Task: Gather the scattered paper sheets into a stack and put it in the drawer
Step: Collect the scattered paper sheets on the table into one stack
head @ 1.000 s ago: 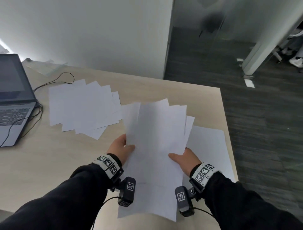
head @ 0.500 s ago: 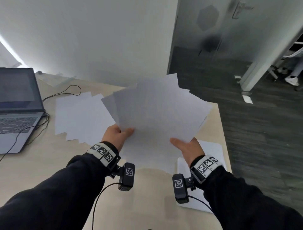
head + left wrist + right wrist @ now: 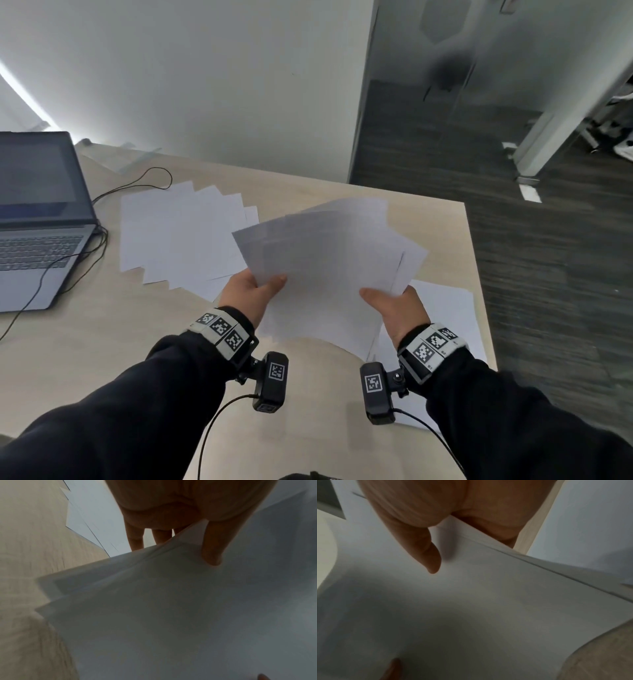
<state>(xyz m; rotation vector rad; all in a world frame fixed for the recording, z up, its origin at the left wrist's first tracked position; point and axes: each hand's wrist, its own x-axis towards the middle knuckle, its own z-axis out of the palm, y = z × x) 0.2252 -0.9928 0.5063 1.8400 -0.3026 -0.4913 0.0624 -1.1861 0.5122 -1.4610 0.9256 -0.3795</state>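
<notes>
— Where is the fanned bundle of sheets (image 3: 329, 270) kept?
— It is held above the desk (image 3: 85, 342), pinched at its near edges by the left hand (image 3: 248, 294) and the right hand (image 3: 394, 308), thumbs on top.
— And the rest?
— A spread of sheets (image 3: 178, 236) is left beside the laptop (image 3: 37, 219); more sheets (image 3: 452, 318) are seen under the right hand.

Office corner with a light wooden desk (image 3: 308, 192)

A pale wall (image 3: 205, 85) stands at twelve o'clock; dark plank floor (image 3: 548, 274) and a frosted glass partition (image 3: 445, 68) lie toward two o'clock.
</notes>
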